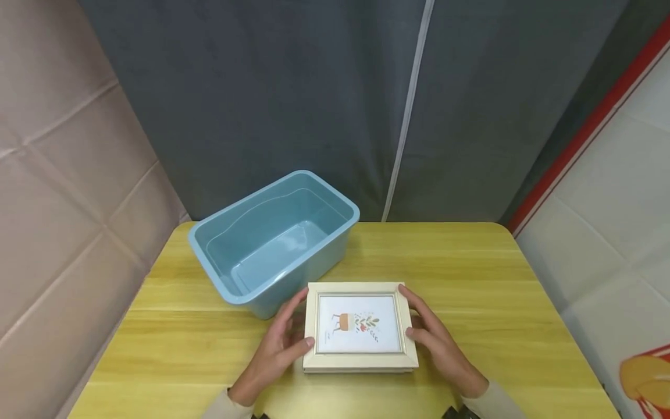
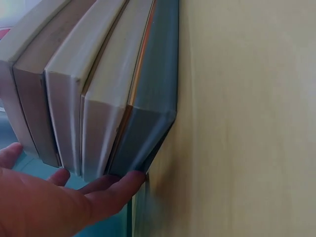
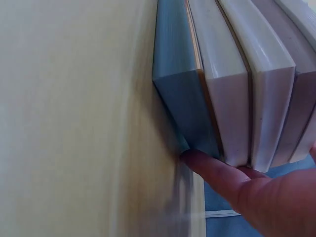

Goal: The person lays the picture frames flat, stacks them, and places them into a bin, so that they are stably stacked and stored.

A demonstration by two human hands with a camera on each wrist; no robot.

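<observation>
A stack of several picture frames lies in front of me, topped by a cream picture frame [image 1: 361,361] with a plant print facing up. In the wrist views, brownish and white frames show below, with a blue frame [image 2: 153,94] lowest against the table. My left hand [image 1: 277,349] holds the stack's left side, thumb by the top frame's edge and fingertips low on the blue frame. On the right side, my right hand [image 1: 439,343] holds it likewise, one fingertip [image 3: 195,159] at the blue frame's lower edge. Parts of both hands are hidden behind the stack.
A blue plastic bin [image 1: 319,256] stands at the back left, nothing visible inside it, close behind the left hand. The yellow wooden table [image 1: 497,302] ends at a dark grey curtain [image 1: 262,105]. Pale walls flank it.
</observation>
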